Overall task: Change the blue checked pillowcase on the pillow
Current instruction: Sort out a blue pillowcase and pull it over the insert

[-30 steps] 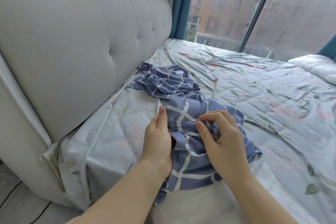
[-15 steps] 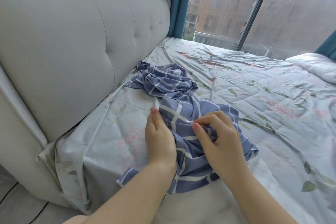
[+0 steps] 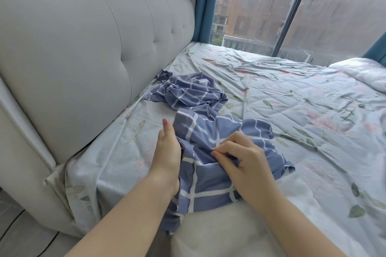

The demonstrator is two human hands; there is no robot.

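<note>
— What do we count here?
— Two hands, one white pillow (image 3: 219,233) at the bottom edge, and two blue checked heaps that touch. We cannot tell if they are one cloth.
— Where is the pillowcase (image 3: 211,177)?
— Lower centre, on the flowered sheet (image 3: 292,110); the crumpled heap (image 3: 192,92) lies above it.
— The grips?
— The right hand (image 3: 246,162) pinches a fold of the pillowcase. The left hand (image 3: 167,152) has its thumb straight and its fingers hidden under the cloth, so we cannot tell.
</note>
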